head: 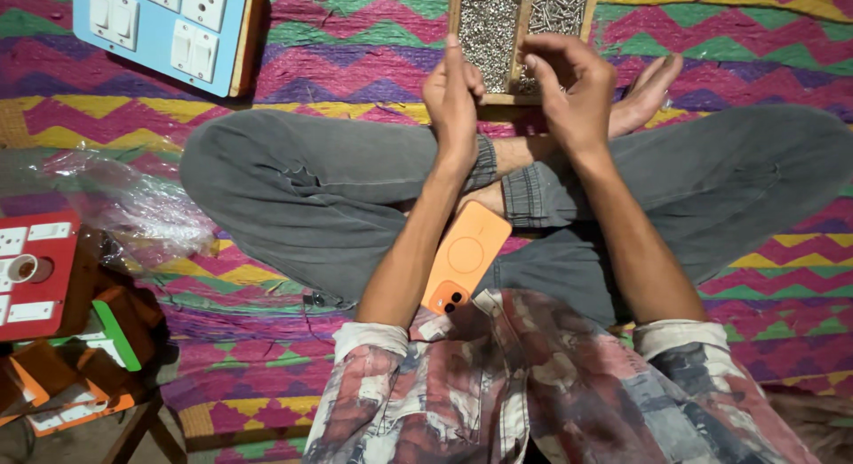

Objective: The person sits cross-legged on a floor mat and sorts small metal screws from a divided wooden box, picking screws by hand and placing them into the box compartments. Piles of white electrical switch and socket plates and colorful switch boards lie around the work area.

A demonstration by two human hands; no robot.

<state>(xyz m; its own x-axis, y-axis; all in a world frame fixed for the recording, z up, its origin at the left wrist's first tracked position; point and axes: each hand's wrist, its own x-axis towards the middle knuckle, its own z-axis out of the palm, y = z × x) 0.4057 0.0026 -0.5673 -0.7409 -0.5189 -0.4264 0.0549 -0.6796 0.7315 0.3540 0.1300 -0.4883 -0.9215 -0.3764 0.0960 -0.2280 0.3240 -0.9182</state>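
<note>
Sitting cross-legged on the zigzag mat, both hands up over the little wooden tray that sits just past my shins. It has 2 compartments, both full of small silvery screws.

My left hand is narrow, fingers bunched with one sticking up. It looks like it's pinching something tiny, but I honestly can't tell if a screw is in there. My right hand is curled loose over the near right corner of the tray, fingertips pointing down at the screws, not clearly holding anything either.

My take on doing this well: pick with fingertips only, 1 screw at a time, and keep both hands low over the tray so a dropped one lands back in the pile and not in the mat weave.

Other stuff around: orange phone resting on my lap, a light blue switchboard with white switches top left, a red one with white sockets at the left edge, crinkly clear plastic wrap beside it.
</note>
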